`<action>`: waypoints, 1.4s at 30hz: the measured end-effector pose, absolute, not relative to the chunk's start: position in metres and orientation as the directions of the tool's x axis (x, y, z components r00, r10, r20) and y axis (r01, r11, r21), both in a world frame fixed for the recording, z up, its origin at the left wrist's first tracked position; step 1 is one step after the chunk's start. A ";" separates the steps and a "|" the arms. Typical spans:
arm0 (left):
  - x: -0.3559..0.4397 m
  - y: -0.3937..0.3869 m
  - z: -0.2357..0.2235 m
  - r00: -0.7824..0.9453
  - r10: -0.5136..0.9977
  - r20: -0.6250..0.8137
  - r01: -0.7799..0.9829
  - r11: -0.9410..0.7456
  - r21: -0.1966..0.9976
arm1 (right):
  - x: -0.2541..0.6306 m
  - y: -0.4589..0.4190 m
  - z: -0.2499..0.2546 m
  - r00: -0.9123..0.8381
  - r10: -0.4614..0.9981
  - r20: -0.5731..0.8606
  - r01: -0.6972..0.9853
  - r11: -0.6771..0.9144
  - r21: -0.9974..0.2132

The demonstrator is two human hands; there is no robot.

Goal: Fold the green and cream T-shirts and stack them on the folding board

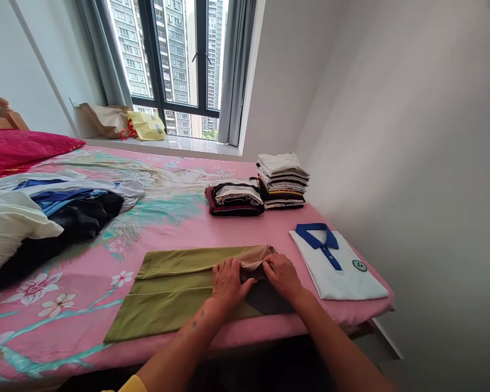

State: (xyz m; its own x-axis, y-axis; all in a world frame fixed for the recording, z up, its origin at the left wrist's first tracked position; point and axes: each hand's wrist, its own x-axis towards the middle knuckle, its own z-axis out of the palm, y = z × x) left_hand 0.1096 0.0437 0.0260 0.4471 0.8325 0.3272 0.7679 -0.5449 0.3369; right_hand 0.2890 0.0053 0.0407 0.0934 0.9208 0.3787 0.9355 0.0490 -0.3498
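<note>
An olive-green garment (171, 288) lies flattened along the near edge of the bed, with tan and dark grey parts showing at its right end. My left hand (228, 280) rests on its middle, palm down, fingers lying flat and thumb spread to the right. At the tan part, my right hand (281, 275) pinches a fold of the fabric between thumb and fingers. Whether the garment is trousers or a top I cannot tell. Just right of my right hand is a folded white polo shirt (330, 272) with a blue collar and a round green badge.
Behind stand a low pile of folded clothes (234, 197) and a taller stack (283, 179) near the wall. Loose clothes (65, 207) lie heaped on the left, below a red pillow (28, 147). Paper and yellow bags (147, 126) sit on the windowsill.
</note>
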 end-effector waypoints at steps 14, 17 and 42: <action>0.148 0.077 0.043 0.376 0.904 0.201 0.861 -0.421 0.283 | 0.298 0.002 0.047 0.112 0.905 0.411 0.926 0.056 -0.374; 0.140 0.078 0.052 0.451 0.883 0.132 0.838 -0.470 0.278 | 0.301 -0.001 0.044 0.123 0.906 0.405 0.928 0.039 -0.369; 0.096 0.052 0.036 0.701 0.699 0.140 0.679 -0.714 0.170 | 0.285 -0.042 0.015 0.240 0.940 0.243 0.954 -0.181 -0.241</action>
